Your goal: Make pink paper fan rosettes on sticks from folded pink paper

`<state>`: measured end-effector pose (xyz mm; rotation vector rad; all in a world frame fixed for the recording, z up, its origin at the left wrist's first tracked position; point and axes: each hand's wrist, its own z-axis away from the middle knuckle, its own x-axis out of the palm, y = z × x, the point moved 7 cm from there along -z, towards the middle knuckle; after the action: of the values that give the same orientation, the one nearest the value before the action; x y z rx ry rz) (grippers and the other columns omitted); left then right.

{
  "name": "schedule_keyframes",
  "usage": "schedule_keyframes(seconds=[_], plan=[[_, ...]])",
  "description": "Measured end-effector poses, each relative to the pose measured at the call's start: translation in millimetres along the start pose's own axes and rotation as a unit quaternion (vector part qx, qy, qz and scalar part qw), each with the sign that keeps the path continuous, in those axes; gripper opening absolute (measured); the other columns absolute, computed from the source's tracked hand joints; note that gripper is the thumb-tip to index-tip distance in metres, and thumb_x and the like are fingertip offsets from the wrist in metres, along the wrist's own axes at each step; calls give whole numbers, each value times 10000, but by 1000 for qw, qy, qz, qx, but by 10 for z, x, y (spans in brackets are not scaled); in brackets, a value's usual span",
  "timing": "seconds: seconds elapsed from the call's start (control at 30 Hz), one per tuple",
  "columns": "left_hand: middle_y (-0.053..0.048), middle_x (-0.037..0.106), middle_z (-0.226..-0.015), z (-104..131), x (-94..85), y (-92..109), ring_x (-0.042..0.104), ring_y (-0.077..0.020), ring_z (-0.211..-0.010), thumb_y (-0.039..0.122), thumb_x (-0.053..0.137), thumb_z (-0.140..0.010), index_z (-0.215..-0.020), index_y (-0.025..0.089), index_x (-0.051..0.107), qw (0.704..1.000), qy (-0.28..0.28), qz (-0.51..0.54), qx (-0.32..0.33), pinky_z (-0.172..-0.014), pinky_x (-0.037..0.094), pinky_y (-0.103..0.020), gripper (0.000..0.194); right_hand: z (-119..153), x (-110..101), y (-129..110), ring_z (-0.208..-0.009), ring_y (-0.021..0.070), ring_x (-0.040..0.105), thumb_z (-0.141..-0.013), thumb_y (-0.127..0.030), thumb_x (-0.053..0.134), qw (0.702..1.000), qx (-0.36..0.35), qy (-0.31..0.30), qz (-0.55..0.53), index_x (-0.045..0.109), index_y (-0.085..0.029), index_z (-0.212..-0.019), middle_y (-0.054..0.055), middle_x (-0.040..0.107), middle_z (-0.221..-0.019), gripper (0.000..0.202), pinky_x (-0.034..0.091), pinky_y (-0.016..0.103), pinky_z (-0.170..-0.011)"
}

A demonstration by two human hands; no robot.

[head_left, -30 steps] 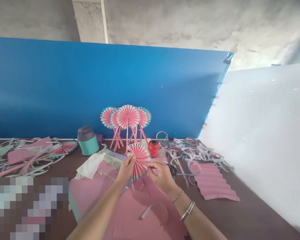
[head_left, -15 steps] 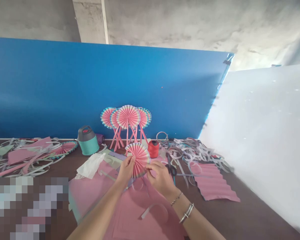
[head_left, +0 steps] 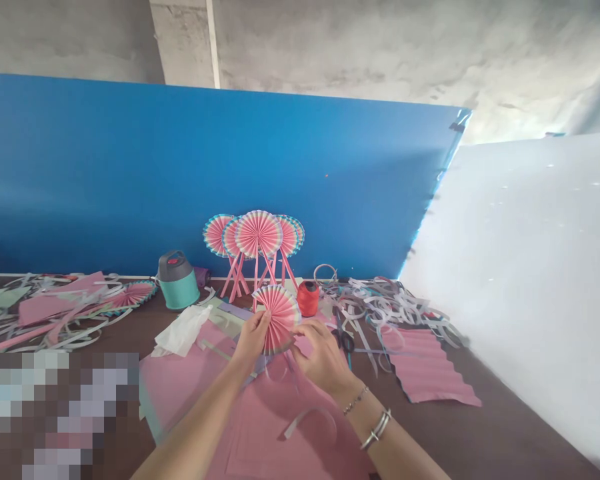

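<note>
Over pink sheets (head_left: 265, 430), our left hand (head_left: 253, 337) pinches a fan (head_left: 281, 313); our right hand (head_left: 321, 350) touches it, grip unclear — behind stand upright fans (head_left: 258, 233), a spool (head_left: 308, 300), a lidded flask (head_left: 179, 293).

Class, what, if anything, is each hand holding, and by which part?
The left hand holds the pleated fan by its left side. The right hand has fingers at the fan's right edge; whether they grip is unclear.

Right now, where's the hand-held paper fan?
In the head view, the paper fan is below centre, held by the left hand, with the right hand at its right edge and the red spool behind it to the right.
</note>
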<state>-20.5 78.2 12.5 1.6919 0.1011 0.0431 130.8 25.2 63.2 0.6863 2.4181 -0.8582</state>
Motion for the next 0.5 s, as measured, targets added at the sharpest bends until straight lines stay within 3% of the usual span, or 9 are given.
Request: schedule_keyframes(seconds=[0.5], plan=[[-23,579,-659,-54,-64,-7,517,-183,-672,618,497,-712,-677,157,587,1000,-6,-21,-8,-608,391,-265,471,-69,-96,10,-814,205,566,-793,-128,530,999,-6,-29,21,587,-178,-817,67,614,-834,80,475,346,-742]])
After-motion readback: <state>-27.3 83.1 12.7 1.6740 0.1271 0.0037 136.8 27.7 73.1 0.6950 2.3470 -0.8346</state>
